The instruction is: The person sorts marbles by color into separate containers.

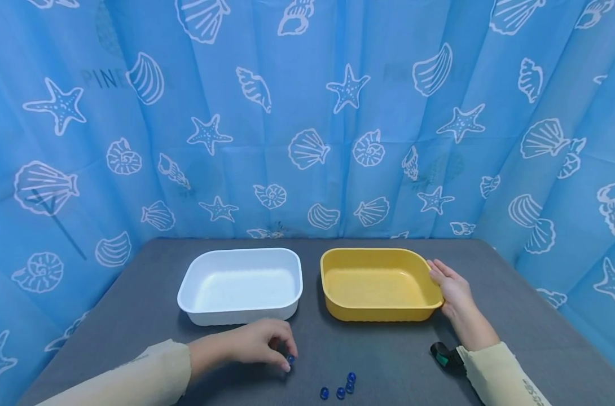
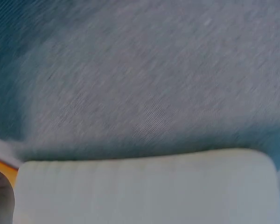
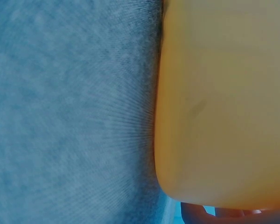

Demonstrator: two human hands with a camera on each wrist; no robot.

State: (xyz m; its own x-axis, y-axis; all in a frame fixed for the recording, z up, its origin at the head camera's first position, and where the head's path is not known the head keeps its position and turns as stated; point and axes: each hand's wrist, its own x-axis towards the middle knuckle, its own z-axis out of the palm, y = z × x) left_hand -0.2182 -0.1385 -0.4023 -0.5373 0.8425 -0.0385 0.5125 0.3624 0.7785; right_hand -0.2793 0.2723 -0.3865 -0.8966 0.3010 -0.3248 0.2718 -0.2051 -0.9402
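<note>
In the head view my left hand (image 1: 262,342) pinches a small blue glass marble (image 1: 290,358) between thumb and fingers, just in front of the white basin (image 1: 236,320). My right hand (image 1: 457,293) touches the right side of the yellow basin (image 1: 383,314), its fingers extended along the wall. Several more blue marbles (image 1: 341,393) lie loose near the front edge of the view. The left wrist view has the white basin's wall (image 2: 149,191) and a bit of a finger (image 2: 0,196). Yellow wall (image 3: 224,102) fills the right half of the right wrist view, with fingertips partly hidden beyond it.
Both basins stand side by side on a grey cloth-covered table (image 1: 307,338), a narrow gap between them. A blue curtain (image 1: 307,124) with white shell prints hangs behind and around the table. A black strap (image 1: 446,358) is beside my right wrist.
</note>
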